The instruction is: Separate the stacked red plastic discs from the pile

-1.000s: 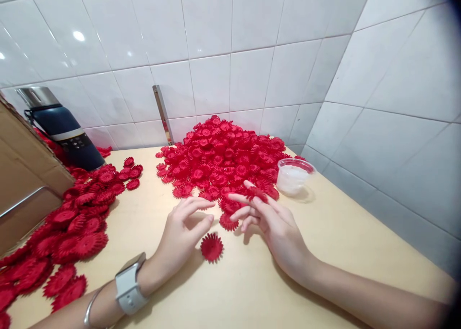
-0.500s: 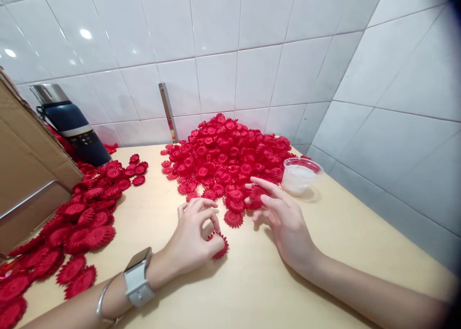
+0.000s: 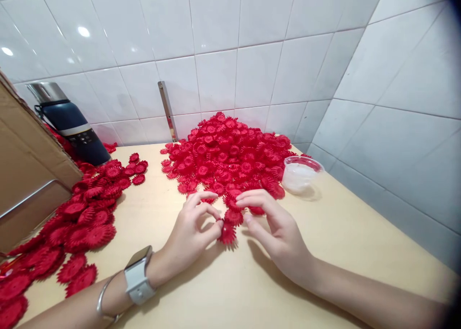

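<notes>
Between thumb and index finger, my left hand (image 3: pixel 196 223) pinches the edge of a red notched disc (image 3: pixel 227 233), with its other fingers loosely curved. Just right of it, my right hand (image 3: pixel 277 225) has thumb and fingers apart over the front of a large pile of red discs (image 3: pixel 223 151). Nothing shows between those fingers. One more red disc (image 3: pixel 234 217) lies on the table just behind the pinched one. My left wrist wears a watch (image 3: pixel 139 276) and a metal bangle.
A clear plastic cup (image 3: pixel 300 177) with whitish contents stands right of the pile. More red discs (image 3: pixel 95 213) spread along the left, beside a cardboard box (image 3: pixel 30 161) and a dark blue bottle (image 3: pixel 77 132). Tiled walls bound the table (image 3: pixel 230 290) behind and at right.
My left hand has shifted slightly right with its disc, now more in view. My right hand has let go of a red disc at the pile's front and come nearer the left hand.
</notes>
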{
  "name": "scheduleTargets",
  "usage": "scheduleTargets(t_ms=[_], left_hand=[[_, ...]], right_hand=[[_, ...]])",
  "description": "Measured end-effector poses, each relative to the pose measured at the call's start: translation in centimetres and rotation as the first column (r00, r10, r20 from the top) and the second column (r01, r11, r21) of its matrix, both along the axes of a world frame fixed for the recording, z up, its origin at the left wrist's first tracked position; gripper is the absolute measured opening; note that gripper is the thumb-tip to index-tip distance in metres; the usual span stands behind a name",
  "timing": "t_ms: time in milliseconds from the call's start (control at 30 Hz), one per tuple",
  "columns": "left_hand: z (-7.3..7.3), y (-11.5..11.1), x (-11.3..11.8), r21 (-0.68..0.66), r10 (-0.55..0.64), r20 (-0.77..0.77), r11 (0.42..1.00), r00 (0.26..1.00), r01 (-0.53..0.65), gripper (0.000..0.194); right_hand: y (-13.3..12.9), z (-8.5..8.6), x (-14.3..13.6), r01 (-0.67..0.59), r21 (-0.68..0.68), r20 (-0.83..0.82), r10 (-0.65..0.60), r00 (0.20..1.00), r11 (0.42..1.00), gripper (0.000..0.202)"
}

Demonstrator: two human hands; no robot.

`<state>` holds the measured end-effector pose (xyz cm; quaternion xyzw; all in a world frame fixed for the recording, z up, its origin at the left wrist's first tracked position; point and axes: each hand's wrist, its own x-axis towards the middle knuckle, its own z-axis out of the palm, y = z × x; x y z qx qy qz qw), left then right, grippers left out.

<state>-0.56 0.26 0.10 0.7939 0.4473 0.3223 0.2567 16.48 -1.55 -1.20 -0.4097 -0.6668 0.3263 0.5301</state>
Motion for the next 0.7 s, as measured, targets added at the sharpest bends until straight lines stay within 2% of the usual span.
scheduleTargets(t_ms=[100,200,267,467,700], left_hand=[[0.1,-0.03,-0.14,-0.001,0.053,0.12,0.999,0.991,-0.054,0.011],[0.16,-0.07,-0.16,-0.009,0.043,0.151,0.999,0.988,-0.043,0.011],[0.2,-0.09,-0.12,-0.021,0.024,0.149,1.0,0.989,-0.021,0.009],[0.24,-0.29,-0.04,-0.067,-0.044,0.1,0.996,0.994,0.051,0.009],[0.38,-0.39,0.02,-0.074,-0.096,0.089,0.992,0.991,0.102,0.01]], right_hand=[[0.0,0.17,-0.28,-0.091,-0.178,0.058,0.103,0.993,0.98,0.01],[0.29,0.19,-0.5,-0.169,-0.327,0.001,0.179,0.984,0.93,0.011],[0.5,0.13,-0.54,-0.166,-0.353,-0.021,0.17,0.985,0.921,0.013],[0.72,0.05,-0.24,-0.078,-0.41,-0.125,0.028,0.992,0.909,0.017],[0.6,0.18,-0.26,-0.109,-0.397,-0.127,0.063,0.99,0.911,0.016]])
